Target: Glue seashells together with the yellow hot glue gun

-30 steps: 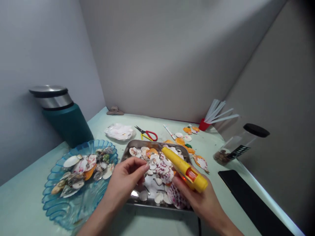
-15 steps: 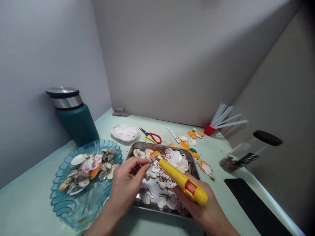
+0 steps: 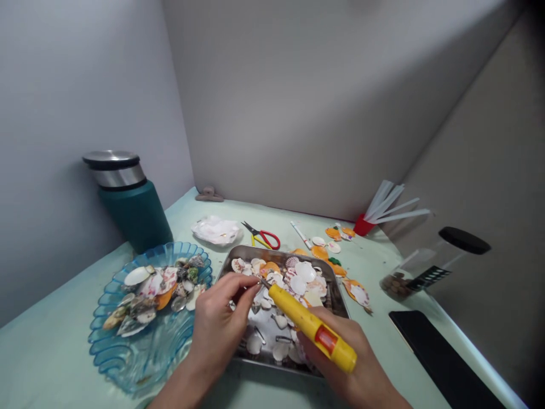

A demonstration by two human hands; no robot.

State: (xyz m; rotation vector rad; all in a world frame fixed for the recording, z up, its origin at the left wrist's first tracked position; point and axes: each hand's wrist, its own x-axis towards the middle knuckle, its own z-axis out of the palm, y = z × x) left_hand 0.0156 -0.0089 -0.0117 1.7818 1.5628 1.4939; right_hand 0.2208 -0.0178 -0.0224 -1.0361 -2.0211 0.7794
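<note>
My right hand (image 3: 347,355) is wrapped around a yellow hot glue gun (image 3: 298,315) with a reddish window near its back end. The gun's metal nozzle points up and left, right at the fingertips of my left hand (image 3: 223,315). Thumb and index finger of that hand are pinched together; whatever small piece is between them is too small to name. Beneath both hands sits a metal tray (image 3: 289,368) full of white, orange and purple-striped seashells (image 3: 305,271). Part of the tray is hidden behind my hands and the gun.
To the left stand a scalloped blue plate (image 3: 128,369) of shells and a teal bottle (image 3: 136,216). Behind the tray lie red-and-yellow pliers (image 3: 267,238) and a crumpled white bag (image 3: 217,231). Rightward are a red cup (image 3: 363,226) of glue sticks, a jar (image 3: 419,270) and a black phone-like slab (image 3: 438,352).
The glue gun has shifted slightly left and down, bringing its nozzle to my left fingertips. My left hand has barely moved and stays pinched.
</note>
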